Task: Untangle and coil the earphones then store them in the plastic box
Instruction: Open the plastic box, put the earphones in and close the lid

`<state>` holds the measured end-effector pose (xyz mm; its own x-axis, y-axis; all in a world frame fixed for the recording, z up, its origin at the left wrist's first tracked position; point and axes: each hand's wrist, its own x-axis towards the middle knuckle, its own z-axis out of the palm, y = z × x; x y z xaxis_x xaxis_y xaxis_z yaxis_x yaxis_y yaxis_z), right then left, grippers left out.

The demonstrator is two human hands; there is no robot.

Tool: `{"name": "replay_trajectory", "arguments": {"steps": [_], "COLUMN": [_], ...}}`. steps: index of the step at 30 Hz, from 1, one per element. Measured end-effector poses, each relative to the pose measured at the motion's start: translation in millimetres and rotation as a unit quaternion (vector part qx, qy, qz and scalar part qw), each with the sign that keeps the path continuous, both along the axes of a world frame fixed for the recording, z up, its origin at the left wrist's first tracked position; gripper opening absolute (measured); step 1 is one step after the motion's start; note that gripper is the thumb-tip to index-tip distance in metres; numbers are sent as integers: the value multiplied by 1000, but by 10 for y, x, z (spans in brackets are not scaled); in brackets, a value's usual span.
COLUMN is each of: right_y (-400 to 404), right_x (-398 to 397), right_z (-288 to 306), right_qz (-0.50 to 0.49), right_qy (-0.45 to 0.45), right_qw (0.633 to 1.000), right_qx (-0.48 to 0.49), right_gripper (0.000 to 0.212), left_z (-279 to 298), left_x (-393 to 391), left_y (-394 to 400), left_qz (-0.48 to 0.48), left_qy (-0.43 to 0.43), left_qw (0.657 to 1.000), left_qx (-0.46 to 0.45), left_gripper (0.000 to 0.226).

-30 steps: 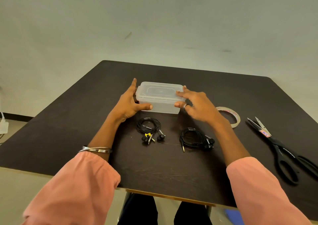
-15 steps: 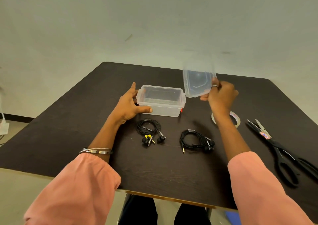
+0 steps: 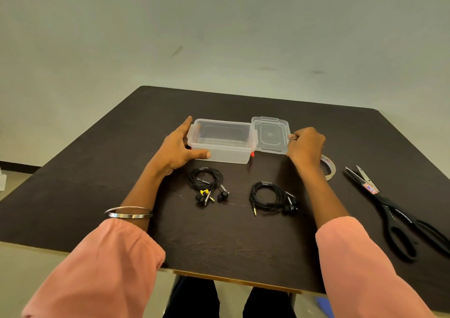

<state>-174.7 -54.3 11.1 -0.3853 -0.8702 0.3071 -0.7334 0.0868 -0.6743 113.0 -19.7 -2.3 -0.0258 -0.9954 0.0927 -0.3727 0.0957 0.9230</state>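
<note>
Steadying the plastic box [image 3: 220, 145] with our spread left hand [image 3: 179, 148], our right hand [image 3: 306, 145] grips its lid [image 3: 270, 135]; the light, limp earphone coils [image 3: 205, 182] lift best by pinching the whole bundle.

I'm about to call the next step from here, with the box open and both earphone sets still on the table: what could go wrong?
1. The lid lies right beside the plastic box, still in the right hand; reaching back could knock it.
2. The left earphones have loose buds and a plug trailing from the coil, which may unravel or snag when lifted.
3. The scissors lie open to the right, close to the right forearm.
</note>
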Motion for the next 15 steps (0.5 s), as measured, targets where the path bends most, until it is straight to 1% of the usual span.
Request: {"name": "replay_trajectory", "arguments": {"steps": [2, 4, 7, 9, 11, 12, 13, 15], "right_y": [34, 97, 264, 395, 501, 558, 613, 710], "right_x": [-13, -9, 10, 15, 5, -8, -21, -36], "right_z": [2, 22, 121, 183, 209, 215, 223, 246], "right_qz": [3, 18, 83, 143, 194, 217, 242, 295], "right_qy": [13, 7, -50, -91, -117, -114, -100, -46], "right_qw": [1000, 999, 993, 984, 974, 969, 964, 950], "right_qx": [-4, -28, -63, -50, -8, 20, 47, 96], "right_gripper": [20, 18, 18, 19, 17, 15, 13, 9], "left_z": [-5, -7, 13, 45, 66, 75, 74, 72], "left_x": [0, -3, 7, 38, 62, 55, 41, 7], "left_y": [3, 17, 63, 109, 158, 197, 244, 371], "left_qz": [-5, -11, -29, -44, -24, 11, 65, 187], "left_qy": [3, 14, 33, 49, 58, 53, 42, 16], "left_qw": [1000, 1000, 999, 998, 998, 998, 996, 974], "left_qx": [-2, -3, -6, -4, -9, -24, -51, -128], "left_gripper": [108, 107, 110, 115, 112, 104, 90, 53]}}
